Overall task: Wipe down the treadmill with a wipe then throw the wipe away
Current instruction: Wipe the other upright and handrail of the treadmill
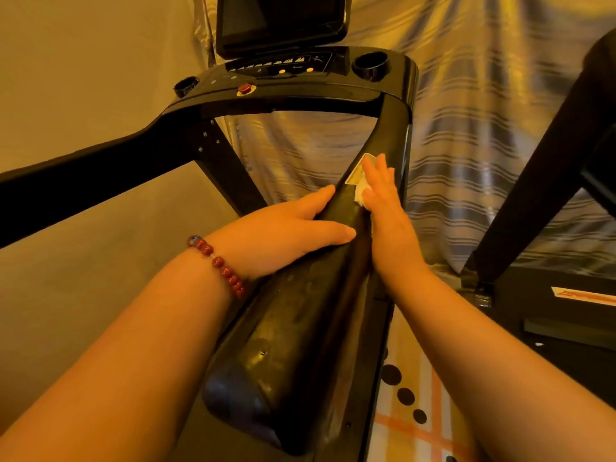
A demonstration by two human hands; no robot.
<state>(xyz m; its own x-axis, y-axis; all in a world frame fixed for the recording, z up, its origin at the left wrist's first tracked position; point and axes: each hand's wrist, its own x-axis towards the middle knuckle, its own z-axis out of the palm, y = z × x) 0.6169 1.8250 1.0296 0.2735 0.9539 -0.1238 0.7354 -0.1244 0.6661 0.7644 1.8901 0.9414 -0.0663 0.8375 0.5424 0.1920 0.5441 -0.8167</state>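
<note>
The black treadmill fills the view, and its right handrail (300,321) runs from the bottom centre up to the console (286,78). My right hand (386,211) lies flat on the rail's upper part with straight fingers, pressing a small white wipe (360,193) against it; only an edge of the wipe shows by the thumb. A pale sticker (358,170) sits on the rail just ahead of the fingers. My left hand (293,231), with a red bead bracelet at the wrist, rests on the rail's left side, thumb across the top.
The left handrail (83,175) crosses the left side. A dark screen (280,21) stands above the console, with cup holders (370,63) at its sides. A striped shiny curtain (483,128) hangs behind. Another black machine frame (540,181) stands on the right.
</note>
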